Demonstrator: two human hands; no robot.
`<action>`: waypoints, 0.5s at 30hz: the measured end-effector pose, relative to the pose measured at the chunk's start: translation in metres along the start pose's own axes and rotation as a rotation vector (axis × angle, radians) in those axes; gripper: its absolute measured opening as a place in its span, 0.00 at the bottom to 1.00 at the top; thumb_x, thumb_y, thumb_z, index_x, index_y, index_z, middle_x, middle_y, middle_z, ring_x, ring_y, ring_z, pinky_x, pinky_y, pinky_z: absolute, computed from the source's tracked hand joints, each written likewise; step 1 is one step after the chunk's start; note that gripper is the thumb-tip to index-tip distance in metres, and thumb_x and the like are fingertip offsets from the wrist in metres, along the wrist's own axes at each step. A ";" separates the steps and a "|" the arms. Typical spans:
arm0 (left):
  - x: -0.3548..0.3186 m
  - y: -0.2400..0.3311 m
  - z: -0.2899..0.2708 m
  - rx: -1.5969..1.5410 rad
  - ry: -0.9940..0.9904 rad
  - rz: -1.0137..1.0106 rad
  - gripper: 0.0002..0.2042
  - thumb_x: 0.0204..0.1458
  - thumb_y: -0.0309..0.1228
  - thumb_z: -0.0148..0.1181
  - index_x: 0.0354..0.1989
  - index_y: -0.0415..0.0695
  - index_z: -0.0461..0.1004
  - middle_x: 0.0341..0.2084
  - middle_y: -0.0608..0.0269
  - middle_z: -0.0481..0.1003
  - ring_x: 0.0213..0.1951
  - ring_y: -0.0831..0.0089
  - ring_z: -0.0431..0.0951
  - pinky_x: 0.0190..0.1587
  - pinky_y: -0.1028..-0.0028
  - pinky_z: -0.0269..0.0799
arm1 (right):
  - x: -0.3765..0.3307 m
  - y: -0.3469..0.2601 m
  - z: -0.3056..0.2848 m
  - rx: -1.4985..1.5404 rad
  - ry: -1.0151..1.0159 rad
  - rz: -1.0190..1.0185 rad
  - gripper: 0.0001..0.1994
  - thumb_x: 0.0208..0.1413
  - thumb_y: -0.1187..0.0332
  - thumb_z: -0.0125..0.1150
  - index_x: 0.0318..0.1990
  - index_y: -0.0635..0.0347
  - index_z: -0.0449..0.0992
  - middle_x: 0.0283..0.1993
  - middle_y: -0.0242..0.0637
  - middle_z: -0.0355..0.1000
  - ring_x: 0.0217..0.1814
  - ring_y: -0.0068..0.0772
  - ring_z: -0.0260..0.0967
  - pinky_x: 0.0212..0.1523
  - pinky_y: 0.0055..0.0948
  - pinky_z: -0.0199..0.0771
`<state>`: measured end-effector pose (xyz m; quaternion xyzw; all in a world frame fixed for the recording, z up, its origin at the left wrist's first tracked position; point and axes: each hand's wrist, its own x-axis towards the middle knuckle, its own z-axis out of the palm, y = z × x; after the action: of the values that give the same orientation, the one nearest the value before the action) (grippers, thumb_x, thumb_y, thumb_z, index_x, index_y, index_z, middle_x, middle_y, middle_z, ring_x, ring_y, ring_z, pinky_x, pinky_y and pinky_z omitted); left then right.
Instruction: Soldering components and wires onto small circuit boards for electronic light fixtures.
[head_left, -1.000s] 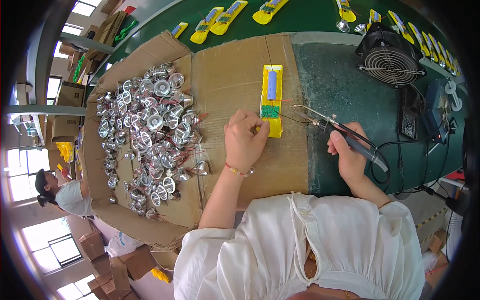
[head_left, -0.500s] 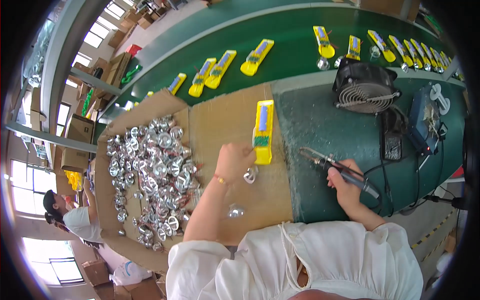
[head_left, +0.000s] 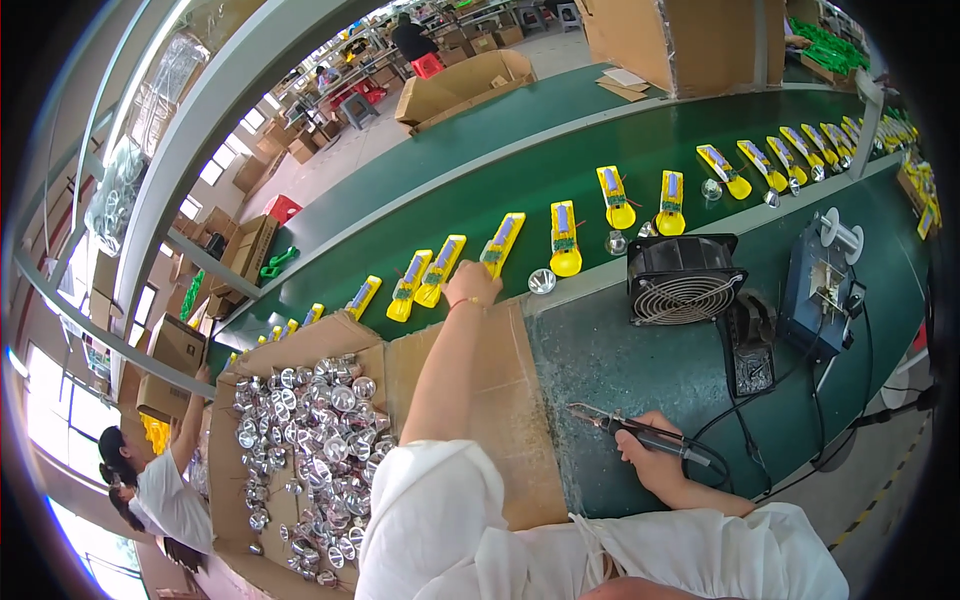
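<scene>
My left hand [head_left: 472, 285] is stretched far forward to the green conveyor belt [head_left: 560, 170], its fingers closed on the near end of a yellow plastic housing [head_left: 502, 244] with a small circuit board in it. My right hand [head_left: 652, 462] rests near the bench's front edge, gripping a soldering iron [head_left: 640, 434] whose tip points left over the cardboard sheet [head_left: 500, 400]. A shiny round reflector cup [head_left: 542, 281] lies just right of the left hand. More yellow housings [head_left: 565, 238] lie in a row along the belt.
A heap of silver reflector cups [head_left: 310, 440] fills the cardboard's left side. A black fan [head_left: 682, 280] and a blue soldering station [head_left: 820, 290] stand on the green bench to the right. Another person [head_left: 160, 490] works at lower left. Cardboard boxes [head_left: 465, 85] stand beyond the belt.
My left hand has carried the yellow housing from the cardboard forward onto the belt. The view has tilted upward. My right hand still holds the soldering iron near the bench front.
</scene>
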<state>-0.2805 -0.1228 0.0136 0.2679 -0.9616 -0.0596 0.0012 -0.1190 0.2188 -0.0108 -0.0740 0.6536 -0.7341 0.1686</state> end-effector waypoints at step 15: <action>-0.349 -0.046 -0.041 -0.041 0.055 -0.006 0.30 0.34 0.56 0.61 0.39 0.44 0.65 0.25 0.56 0.71 0.26 0.57 0.75 0.22 0.62 0.69 | 0.002 0.003 -0.001 0.008 0.000 -0.044 0.08 0.48 0.71 0.60 0.29 0.64 0.67 0.22 0.34 0.69 0.20 0.18 0.64 0.21 0.19 0.66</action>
<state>0.0429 0.0135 0.0595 0.2722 -0.9590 -0.0719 0.0331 -0.1207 0.2186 -0.0142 -0.0877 0.6487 -0.7404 0.1529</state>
